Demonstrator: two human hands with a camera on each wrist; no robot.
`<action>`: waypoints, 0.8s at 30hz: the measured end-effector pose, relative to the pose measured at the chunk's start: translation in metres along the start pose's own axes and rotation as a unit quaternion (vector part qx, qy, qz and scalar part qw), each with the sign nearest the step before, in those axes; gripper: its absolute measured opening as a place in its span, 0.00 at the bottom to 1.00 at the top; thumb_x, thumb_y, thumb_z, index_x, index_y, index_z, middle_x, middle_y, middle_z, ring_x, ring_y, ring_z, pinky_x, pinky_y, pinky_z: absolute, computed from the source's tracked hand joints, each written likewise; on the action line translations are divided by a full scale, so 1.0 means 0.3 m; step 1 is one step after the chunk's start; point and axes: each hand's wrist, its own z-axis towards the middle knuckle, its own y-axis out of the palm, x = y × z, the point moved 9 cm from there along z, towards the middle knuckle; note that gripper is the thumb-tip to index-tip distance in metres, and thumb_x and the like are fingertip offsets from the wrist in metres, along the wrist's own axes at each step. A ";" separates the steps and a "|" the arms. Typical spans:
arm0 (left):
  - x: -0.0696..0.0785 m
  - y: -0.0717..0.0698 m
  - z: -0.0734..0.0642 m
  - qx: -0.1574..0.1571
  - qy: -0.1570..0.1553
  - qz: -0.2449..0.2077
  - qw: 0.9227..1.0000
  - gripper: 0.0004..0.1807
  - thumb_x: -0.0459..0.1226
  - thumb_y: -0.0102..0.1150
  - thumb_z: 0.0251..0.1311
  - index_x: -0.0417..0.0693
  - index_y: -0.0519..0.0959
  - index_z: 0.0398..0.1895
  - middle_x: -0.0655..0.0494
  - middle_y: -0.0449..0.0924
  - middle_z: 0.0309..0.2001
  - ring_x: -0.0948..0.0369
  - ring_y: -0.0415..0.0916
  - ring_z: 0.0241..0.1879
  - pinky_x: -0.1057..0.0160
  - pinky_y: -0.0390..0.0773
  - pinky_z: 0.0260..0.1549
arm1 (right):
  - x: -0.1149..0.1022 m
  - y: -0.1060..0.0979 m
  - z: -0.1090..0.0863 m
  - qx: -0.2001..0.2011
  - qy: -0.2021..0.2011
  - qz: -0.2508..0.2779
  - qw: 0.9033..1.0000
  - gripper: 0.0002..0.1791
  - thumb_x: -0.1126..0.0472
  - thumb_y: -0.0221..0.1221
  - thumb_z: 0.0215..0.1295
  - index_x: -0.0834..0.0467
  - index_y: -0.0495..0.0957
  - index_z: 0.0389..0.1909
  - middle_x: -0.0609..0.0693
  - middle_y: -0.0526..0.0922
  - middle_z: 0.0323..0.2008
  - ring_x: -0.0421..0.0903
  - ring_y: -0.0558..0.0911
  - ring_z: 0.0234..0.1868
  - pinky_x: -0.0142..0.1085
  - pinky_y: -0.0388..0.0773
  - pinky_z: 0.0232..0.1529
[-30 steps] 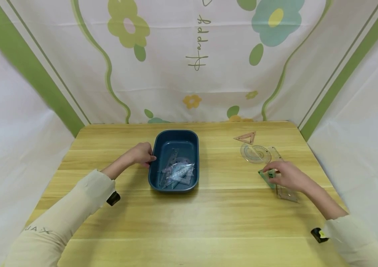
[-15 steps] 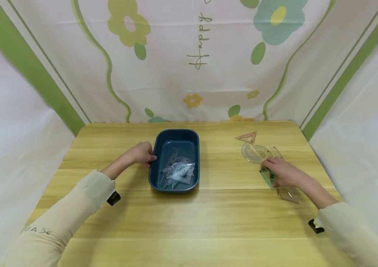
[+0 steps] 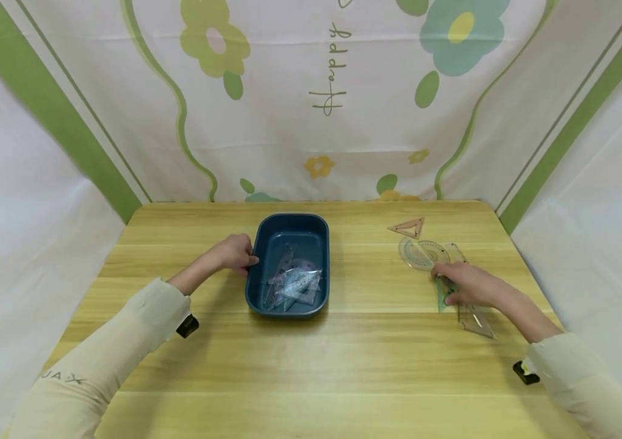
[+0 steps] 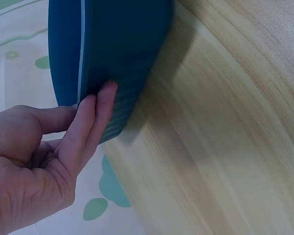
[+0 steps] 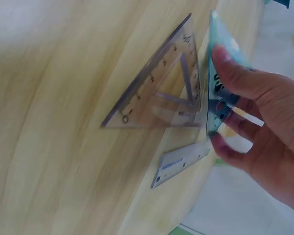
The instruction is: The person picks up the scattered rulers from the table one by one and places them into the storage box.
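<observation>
My left hand grips the left rim of a dark blue plastic box. In the left wrist view its thumb is at the inner side and its fingers lie on the outer wall. Several clear rulers and set squares lie jumbled in the box. My right hand pinches a green set square between thumb and fingers; it is tipped up on edge in the right wrist view. Beside it lies a clear set square, with a short clear ruler close by.
Beyond the right hand, a clear protractor and an orange set square lie on the wooden table. A flower-printed cloth hangs behind the table's far edge, and white cloth hangs at both sides.
The right hand has shifted its grip on the green set square, which has turned and is now tipped up more. The left hand has stayed on the box rim.
</observation>
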 end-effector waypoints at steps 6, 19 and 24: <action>0.002 0.001 -0.003 -0.002 0.002 -0.006 1.000 0.27 0.34 0.57 0.69 0.47 0.69 0.08 0.52 0.75 0.12 0.55 0.84 0.21 0.71 0.76 0.22 | -0.014 -0.013 -0.014 0.030 -0.039 0.006 0.999 0.09 0.67 0.67 0.60 0.52 0.81 0.38 0.39 0.82 0.33 0.35 0.80 0.33 0.33 0.76 0.32; -0.006 -0.001 0.000 -0.001 0.005 0.005 1.000 0.23 0.35 0.57 0.69 0.39 0.79 0.13 0.51 0.79 0.14 0.55 0.84 0.21 0.71 0.76 0.24 | -0.053 -0.089 -0.029 0.069 0.001 0.056 0.996 0.04 0.67 0.67 0.61 0.57 0.82 0.34 0.39 0.82 0.26 0.31 0.80 0.28 0.29 0.78 0.28; -0.005 -0.001 -0.001 0.003 0.005 0.009 1.000 0.23 0.35 0.57 0.69 0.39 0.78 0.13 0.50 0.80 0.15 0.54 0.85 0.22 0.71 0.76 0.25 | -0.078 -0.104 -0.028 0.092 0.018 0.097 0.991 0.03 0.66 0.67 0.61 0.58 0.83 0.34 0.40 0.83 0.26 0.31 0.81 0.27 0.29 0.79 0.29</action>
